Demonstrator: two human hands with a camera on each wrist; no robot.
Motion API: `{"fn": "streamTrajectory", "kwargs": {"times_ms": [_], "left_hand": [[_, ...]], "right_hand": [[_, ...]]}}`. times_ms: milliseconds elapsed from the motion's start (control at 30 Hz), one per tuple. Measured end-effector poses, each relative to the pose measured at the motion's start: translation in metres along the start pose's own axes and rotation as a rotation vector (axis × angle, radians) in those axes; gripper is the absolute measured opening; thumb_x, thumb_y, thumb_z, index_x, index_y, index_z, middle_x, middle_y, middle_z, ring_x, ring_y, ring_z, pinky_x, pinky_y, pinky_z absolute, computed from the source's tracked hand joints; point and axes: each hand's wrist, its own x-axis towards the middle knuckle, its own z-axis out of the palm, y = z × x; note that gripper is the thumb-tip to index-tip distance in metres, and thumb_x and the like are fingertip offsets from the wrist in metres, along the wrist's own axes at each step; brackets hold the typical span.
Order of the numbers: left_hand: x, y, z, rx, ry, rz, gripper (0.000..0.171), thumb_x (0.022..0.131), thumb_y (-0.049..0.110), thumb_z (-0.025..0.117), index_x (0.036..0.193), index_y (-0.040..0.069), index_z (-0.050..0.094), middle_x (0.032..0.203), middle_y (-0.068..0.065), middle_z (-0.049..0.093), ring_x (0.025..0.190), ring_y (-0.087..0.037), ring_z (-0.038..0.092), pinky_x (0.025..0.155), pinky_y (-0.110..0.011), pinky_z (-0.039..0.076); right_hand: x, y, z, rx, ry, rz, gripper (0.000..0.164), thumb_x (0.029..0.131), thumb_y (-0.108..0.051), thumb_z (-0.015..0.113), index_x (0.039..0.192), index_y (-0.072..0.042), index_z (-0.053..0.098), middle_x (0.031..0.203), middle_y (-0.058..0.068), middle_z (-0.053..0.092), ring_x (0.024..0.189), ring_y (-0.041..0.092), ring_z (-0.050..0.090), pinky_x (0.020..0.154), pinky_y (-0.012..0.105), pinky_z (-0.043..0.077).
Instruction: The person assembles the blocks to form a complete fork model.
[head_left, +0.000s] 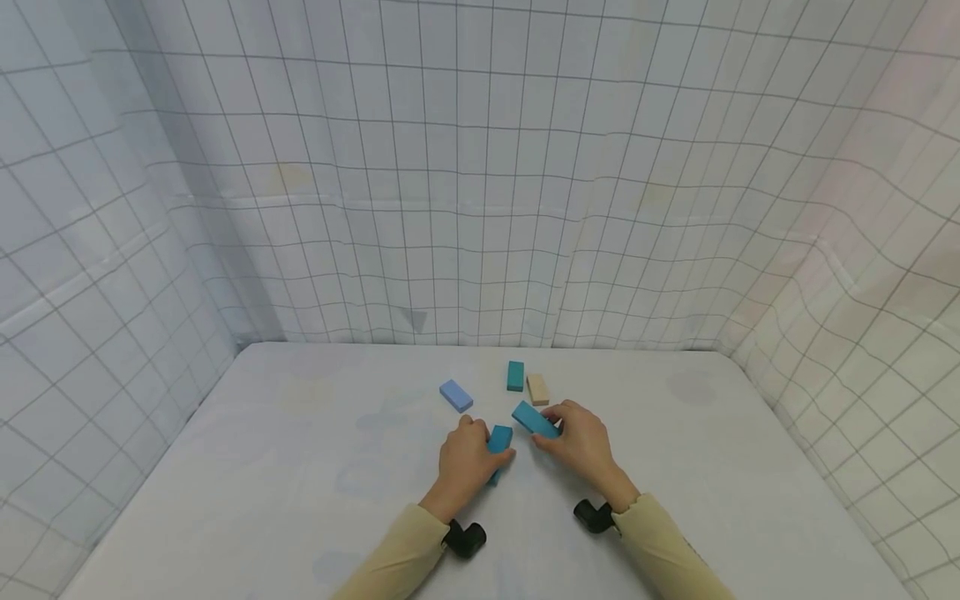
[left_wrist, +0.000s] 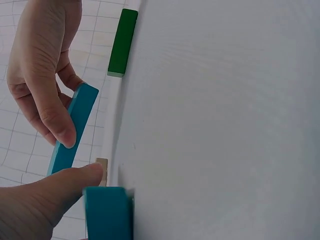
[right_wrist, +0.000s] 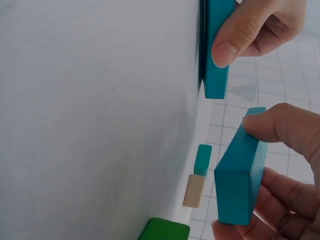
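My left hand [head_left: 465,458] grips a blue block [head_left: 501,437] between thumb and fingers, low over the white table. In the right wrist view this long block [right_wrist: 216,82] lies close along the tabletop, with a dark strip on its table side. To the right, my right hand [head_left: 583,437] pinches a second blue block [head_left: 531,416] by its near end. That block is tilted and held up off the table, its far end pointing toward the left hand's block. A gap separates the two blocks.
Beyond the hands lie a light blue block [head_left: 456,396], a teal block [head_left: 515,376] and a beige block [head_left: 537,390]. The wrist views also show a green block [left_wrist: 123,44] on the table. A white gridded curtain [head_left: 480,208] surrounds the table [head_left: 315,450].
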Motion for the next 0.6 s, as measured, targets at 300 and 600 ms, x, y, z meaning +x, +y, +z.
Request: {"fn": "streamTrajectory", "kwargs": {"times_ms": [300,600], "left_hand": [[0.000,-0.008,-0.006,-0.118,-0.050,0.030,0.044,0.069,0.042,0.083,0.079,0.005,0.062,0.066,0.002,0.048,0.057,-0.012,0.045,0.051,-0.027,0.040],[-0.003,-0.020,-0.009,-0.390,-0.149,0.011,0.037,0.074,0.027,0.083,0.092,-0.002,0.068,0.071,0.000,0.059,0.046,-0.008,0.054,0.048,-0.025,0.047]], "right_hand": [[0.000,0.001,-0.001,0.006,-0.007,0.000,0.030,0.072,-0.022,0.084,0.094,-0.006,0.072,0.081,-0.002,0.060,0.069,0.011,0.055,0.057,0.027,0.044],[0.004,0.002,0.000,-0.011,-0.024,0.001,0.029,0.072,-0.023,0.083,0.094,-0.007,0.072,0.080,-0.002,0.060,0.068,0.011,0.055,0.057,0.028,0.044]]}}
